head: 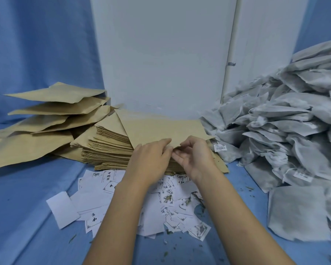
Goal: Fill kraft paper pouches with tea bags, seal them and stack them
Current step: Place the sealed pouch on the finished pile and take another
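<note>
Head view, looking down on two bare hands meeting at the near edge of the top pouch (161,127). Left hand (151,157) palm down, fingers curled over that edge and pinching it. Right hand (195,157) palm turned up, thumb and forefinger pinching the same edge, touching the left fingertips. Pouch plain brown and flat, stretching away from both hands, its near edge lifted a little off the stack of pouches (107,148) directly beneath and just left of the left hand. Further left of that hand, well apart, loose pouches (46,119) lying fanned and overlapping in a rough pile.

Right of the right hand, a tall heap of grey-white tea bags (285,121), the nearest ones touching the stack's right side. Just beside the right thumb, on one of those bags, a small white tag (220,148) with a barcode and a line of print above it, too small to read. Under both wrists and forearms, a litter of white paper slips (157,203), many printed with black Chinese characters inside ornate frames, not sharp enough to read with certainty. Underneath everything, blue cloth (27,207) flecked with bits of leaf near the elbows. Beyond the fingertips, a white panel (161,54).
</note>
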Demonstrator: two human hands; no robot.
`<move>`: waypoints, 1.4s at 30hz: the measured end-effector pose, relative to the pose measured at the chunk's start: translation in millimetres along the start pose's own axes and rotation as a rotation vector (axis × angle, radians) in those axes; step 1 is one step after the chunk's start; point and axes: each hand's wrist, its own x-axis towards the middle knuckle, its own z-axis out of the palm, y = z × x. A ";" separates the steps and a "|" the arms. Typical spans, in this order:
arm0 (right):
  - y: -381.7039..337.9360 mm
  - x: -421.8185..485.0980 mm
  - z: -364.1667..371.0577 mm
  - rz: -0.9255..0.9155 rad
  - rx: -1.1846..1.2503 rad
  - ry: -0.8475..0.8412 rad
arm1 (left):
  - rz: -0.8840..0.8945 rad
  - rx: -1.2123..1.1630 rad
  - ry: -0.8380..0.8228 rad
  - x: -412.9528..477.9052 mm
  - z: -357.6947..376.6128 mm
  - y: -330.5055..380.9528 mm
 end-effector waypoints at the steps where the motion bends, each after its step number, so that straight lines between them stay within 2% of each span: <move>1: 0.1 0.7 -0.4 -0.002 -0.004 -0.002 | -0.007 -0.005 -0.004 0.7 0.6 -0.3; 5: 0.8 2.4 -2.8 0.008 -0.035 -0.004 | -0.095 -0.147 -0.041 4.5 5.5 -3.2; 9: 0.8 2.8 -3.8 0.010 -0.027 0.000 | -0.187 -0.322 -0.010 8.3 8.8 -7.3; 17: 7.9 4.1 -2.6 -0.019 -0.106 0.032 | 0.020 0.034 0.102 1.7 10.0 -6.5; 22: 16.4 3.9 -1.9 -0.022 -0.088 0.024 | 0.083 0.066 0.120 3.0 14.4 -0.3; 26: 21.7 3.3 2.2 0.029 0.003 0.002 | 0.061 0.035 0.172 3.5 13.4 -1.0; 30: 23.6 2.0 2.1 0.003 0.023 0.095 | 0.027 0.112 0.114 1.0 16.7 6.5; 35: 24.1 -0.5 0.2 -0.052 -0.084 0.171 | -0.035 0.099 0.240 0.8 17.2 11.3; 38: 23.1 -2.9 4.4 -0.037 -0.040 0.126 | -0.036 0.116 0.272 -0.3 15.1 12.9; 42: 20.7 -2.4 3.6 0.014 0.059 0.056 | 0.047 0.157 0.313 -2.0 16.2 12.4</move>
